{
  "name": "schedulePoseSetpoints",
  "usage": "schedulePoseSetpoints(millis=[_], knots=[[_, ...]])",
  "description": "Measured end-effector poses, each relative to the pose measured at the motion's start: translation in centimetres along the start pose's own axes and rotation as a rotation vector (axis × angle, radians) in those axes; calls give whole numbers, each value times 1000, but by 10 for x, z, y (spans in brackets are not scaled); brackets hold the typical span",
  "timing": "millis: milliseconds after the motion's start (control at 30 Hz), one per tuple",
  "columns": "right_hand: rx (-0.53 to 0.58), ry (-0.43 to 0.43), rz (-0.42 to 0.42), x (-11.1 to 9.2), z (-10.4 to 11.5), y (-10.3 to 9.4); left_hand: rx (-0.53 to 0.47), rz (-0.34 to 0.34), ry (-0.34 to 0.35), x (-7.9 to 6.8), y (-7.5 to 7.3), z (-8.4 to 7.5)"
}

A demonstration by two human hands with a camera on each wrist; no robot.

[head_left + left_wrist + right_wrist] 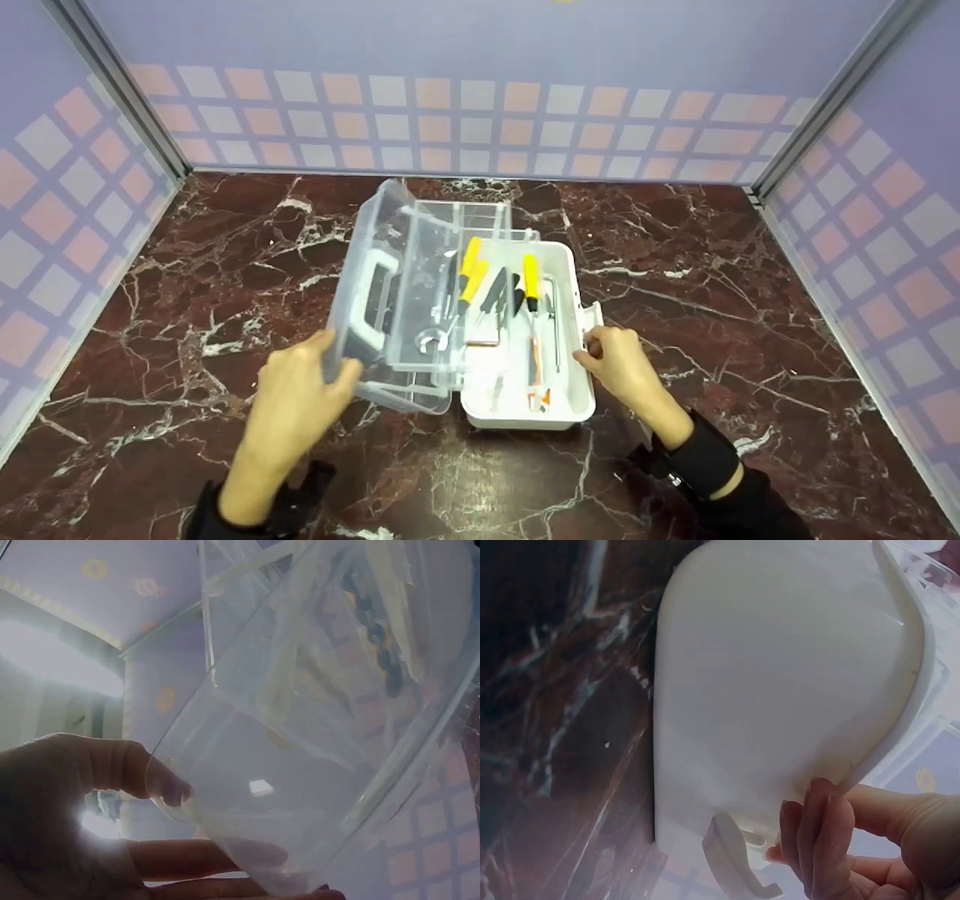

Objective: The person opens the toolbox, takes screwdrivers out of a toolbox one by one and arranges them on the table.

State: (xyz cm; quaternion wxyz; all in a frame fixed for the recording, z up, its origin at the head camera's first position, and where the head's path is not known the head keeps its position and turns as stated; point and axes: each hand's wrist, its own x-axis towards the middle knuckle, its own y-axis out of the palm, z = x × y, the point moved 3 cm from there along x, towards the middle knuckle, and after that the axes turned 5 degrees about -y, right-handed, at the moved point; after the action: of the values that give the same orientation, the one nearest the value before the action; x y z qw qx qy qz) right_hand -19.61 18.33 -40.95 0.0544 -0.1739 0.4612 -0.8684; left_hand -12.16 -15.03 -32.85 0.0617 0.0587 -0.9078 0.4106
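Note:
A white toolbox [525, 421] stands on the marble-patterned table, its clear lid [427, 300] swung up and tilted at the left. My left hand [300, 390] grips the lid's near outer corner; in the left wrist view the thumb [161, 784] lies on one side and the fingers on the other. A white handle [365, 304] is set in the lid. With my right hand [619, 364] I pinch the box's right rim, beside the white latch [731, 855], which hangs outward. Inside lie a yellow-and-black screwdriver [531, 277], a hex key [556, 330] and several other tools, some seen through the lid.
A clear compartment tray [480, 214] sticks out behind the box. Patterned panels [480, 105] enclose the table at the back and both sides. Marble-patterned tabletop [750, 322] surrounds the box.

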Motion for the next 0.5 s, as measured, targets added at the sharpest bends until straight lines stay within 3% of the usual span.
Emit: schedulePoseSetpoints(millis=[200, 500], knots=[[1, -20, -26, -2, -1, 1, 37, 110, -118, 10, 1, 34], [-9, -39, -30, -2, 1, 2, 4, 173, -162, 14, 17, 74]])
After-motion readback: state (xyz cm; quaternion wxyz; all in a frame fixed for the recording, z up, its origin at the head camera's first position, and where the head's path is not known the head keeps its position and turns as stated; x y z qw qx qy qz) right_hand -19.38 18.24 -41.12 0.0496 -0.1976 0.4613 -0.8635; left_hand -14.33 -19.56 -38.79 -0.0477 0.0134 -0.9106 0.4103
